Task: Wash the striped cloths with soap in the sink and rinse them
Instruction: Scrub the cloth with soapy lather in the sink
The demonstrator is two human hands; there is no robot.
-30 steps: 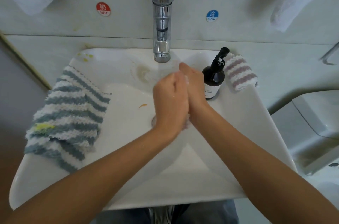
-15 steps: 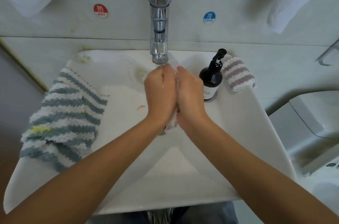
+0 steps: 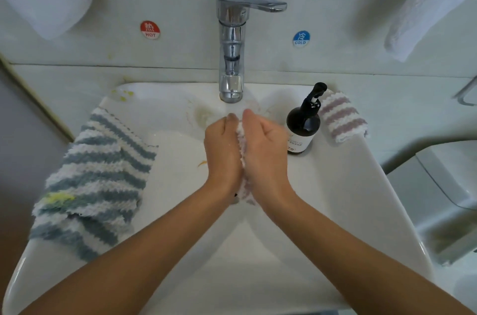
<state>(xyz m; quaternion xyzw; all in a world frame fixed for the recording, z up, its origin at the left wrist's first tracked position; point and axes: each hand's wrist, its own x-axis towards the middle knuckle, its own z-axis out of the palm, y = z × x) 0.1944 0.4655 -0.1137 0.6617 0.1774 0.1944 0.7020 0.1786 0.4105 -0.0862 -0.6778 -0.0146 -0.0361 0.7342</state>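
Scrubbing a pink-striped cloth (image 3: 242, 149) between left hand (image 3: 222, 144) and right hand (image 3: 265, 144), frame centre, just below the faucet (image 3: 231, 56) spout. Fingers of both hands curled, clamping the cloth between the palms; tail hanging below the wrists. Water flow: cannot tell. Blue-striped cloth (image 3: 95, 175) draped over the sink (image 3: 348, 198) rim at left, yellow stain visible, apparently not yet washed. Second pink-striped cloth (image 3: 342, 119) at right, beside the soap bottle (image 3: 303, 126).

Risks: right knuckles near the bottle, so a wide stroke could topple it. Draped blue cloth overhanging the rim; splashing or a nudge could drag it off.
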